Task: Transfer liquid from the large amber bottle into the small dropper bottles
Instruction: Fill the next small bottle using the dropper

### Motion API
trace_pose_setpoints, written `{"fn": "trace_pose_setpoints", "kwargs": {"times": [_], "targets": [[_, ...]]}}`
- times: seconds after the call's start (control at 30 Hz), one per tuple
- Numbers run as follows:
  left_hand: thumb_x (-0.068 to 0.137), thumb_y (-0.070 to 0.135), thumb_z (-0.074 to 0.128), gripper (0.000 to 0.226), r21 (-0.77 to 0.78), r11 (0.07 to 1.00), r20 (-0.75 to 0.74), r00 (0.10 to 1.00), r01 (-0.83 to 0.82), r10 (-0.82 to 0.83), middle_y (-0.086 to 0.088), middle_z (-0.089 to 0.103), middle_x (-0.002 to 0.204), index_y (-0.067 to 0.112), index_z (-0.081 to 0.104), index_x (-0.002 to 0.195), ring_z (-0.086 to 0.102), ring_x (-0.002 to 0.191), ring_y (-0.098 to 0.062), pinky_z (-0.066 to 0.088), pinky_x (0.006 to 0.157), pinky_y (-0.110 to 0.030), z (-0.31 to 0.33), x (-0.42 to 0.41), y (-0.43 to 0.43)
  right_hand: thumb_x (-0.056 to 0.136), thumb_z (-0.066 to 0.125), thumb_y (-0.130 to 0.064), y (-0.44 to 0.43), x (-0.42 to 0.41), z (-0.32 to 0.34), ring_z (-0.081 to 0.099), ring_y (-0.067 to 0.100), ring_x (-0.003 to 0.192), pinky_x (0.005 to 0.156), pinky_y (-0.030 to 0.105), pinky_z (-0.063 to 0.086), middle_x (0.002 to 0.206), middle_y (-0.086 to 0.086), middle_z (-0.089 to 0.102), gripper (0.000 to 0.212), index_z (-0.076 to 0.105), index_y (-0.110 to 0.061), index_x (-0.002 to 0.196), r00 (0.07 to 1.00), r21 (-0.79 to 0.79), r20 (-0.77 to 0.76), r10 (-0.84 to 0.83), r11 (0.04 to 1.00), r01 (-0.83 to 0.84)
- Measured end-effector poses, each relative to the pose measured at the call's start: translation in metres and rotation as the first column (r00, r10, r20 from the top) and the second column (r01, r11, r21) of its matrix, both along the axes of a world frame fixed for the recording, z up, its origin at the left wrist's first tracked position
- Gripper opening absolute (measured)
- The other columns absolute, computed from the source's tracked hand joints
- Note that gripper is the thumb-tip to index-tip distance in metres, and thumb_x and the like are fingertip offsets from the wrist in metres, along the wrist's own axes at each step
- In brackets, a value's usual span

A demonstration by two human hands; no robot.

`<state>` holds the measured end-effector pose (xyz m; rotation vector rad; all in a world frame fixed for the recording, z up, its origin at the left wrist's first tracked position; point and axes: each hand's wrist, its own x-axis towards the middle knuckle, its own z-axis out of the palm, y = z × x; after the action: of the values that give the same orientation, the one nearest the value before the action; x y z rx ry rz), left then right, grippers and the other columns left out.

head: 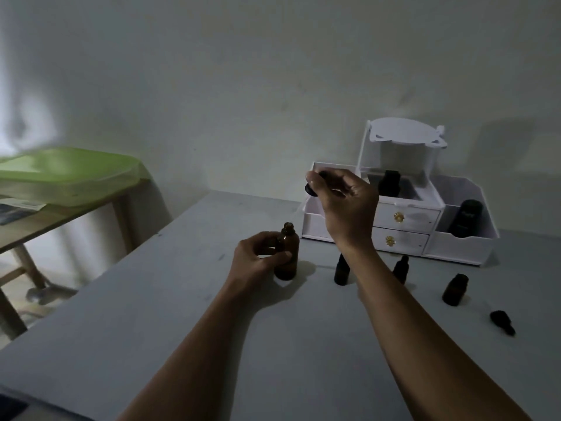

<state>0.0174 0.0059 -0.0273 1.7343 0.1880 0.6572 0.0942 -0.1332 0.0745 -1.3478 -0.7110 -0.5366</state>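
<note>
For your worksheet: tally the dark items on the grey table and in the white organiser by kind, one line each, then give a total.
Large amber bottle: 1
Small dropper bottles on the table: 3
Dark bottles in the white organiser: 2
Loose dropper cap: 1
Black cap held in right hand: 1
Total: 8

No readable text is showing anywhere. The dark bottle (466,218) sitting in the far right compartment of the white organizer (461,247) is carrying faint pale markings, but they are staying too blurred and dim to read.

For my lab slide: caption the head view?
Left hand steadies the open amber bottle; right hand lifts its cap.
</note>
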Motion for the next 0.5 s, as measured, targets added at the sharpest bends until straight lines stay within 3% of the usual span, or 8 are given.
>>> {"fn": "trace_pose_setpoints", "kwargs": {"times": [0.2,0.4,0.5], "targets": [[0.068,0.025,0.075,0.034,0.008,1.0,-0.008,1.0,0.016,-0.016,0.006,0.076,0.095,0.031,0.074,0.102,0.071,0.091,-0.009,0.054,0.075,-0.025,0.003,-0.002,-0.001,0.085,0.076,-0.019,0.01,0.001,-0.005,0.071,0.002,0.073,0.073,0.015,0.056,0.079,-0.004,0.074,0.017,0.076,-0.006,0.095,0.998,-0.144,-0.002,0.06,0.988,-0.059],[0.069,0.027,0.075,0.04,0.04,0.999,-0.015,1.0,0.018,-0.018,0.006,0.076,0.098,0.025,0.073,0.109,0.071,0.093,-0.01,0.058,0.081,-0.031,0.003,-0.002,-0.001,0.083,0.079,-0.022,0.018,0.003,-0.026,0.074,0.008,0.075,0.078,0.03,0.061,0.082,0.0,0.077,0.017,0.078,-0.008,0.093,0.996,-0.278,-0.044,0.081,0.956,-0.09],[0.068,0.024,0.075,0.04,0.027,1.0,-0.004,1.0,0.01,-0.01,0.003,0.076,0.097,0.022,0.074,0.107,0.072,0.092,-0.012,0.058,0.081,-0.032,0.003,-0.002,-0.002,0.082,0.079,-0.024,0.018,0.005,-0.033,0.072,0.007,0.076,0.077,0.026,0.06,0.082,-0.002,0.076,0.016,0.079,-0.011,0.09,0.998,-0.343,-0.026,0.057,0.937,-0.062]]}}
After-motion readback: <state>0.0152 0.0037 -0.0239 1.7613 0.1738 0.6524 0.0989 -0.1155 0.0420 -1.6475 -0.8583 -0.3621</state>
